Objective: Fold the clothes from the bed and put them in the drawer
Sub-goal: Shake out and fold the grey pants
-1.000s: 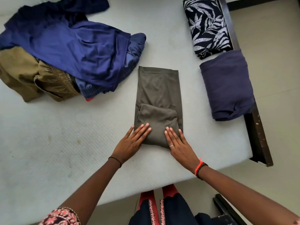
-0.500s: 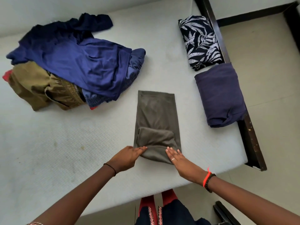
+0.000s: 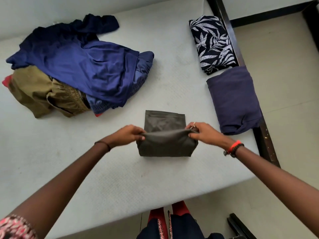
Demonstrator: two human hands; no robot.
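A grey-olive garment lies partly folded on the white mattress near its front edge. Its near half is lifted and carried over the far half. My left hand pinches the left corner of the raised fold. The right corner is pinched by my right hand. Two folded pieces sit at the right edge of the bed: a navy one and, behind it, a black one with white leaves.
An unfolded heap lies at the back left: a blue garment over khaki trousers, with a bit of red cloth beside. A dark wooden bed frame runs along the right edge, floor beyond.
My hands went from pressing flat on the garment's near end to pinching its corners and lifting the near part up and away over the rest. The camera view tilted, moving the bed downward in frame.
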